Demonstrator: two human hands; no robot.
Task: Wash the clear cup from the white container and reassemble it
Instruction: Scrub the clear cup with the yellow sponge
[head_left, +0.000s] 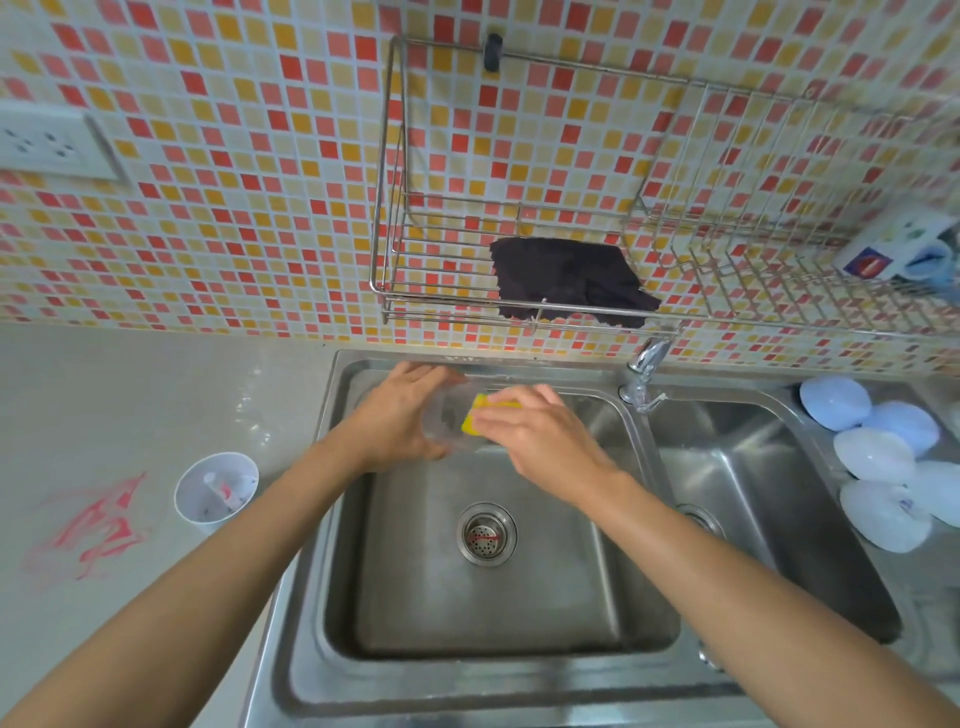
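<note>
Over the back of the left sink basin (488, 613), my left hand (400, 410) grips a clear cup (441, 423) lying on its side, mouth turned right. My right hand (530, 428) holds a yellow sponge (480, 410) pressed against the cup's mouth. The cup is blurred and partly hidden by my fingers. On the counter to the left stands a white container (215, 491) with small white and red parts inside it.
A faucet (644, 374) stands between the two basins. Above it a wire rack (519, 249) on the tiled wall holds a dark cloth (566, 280). Several pale bowls (878, 457) lie upside down at the right. A red stain (98, 525) marks the left counter.
</note>
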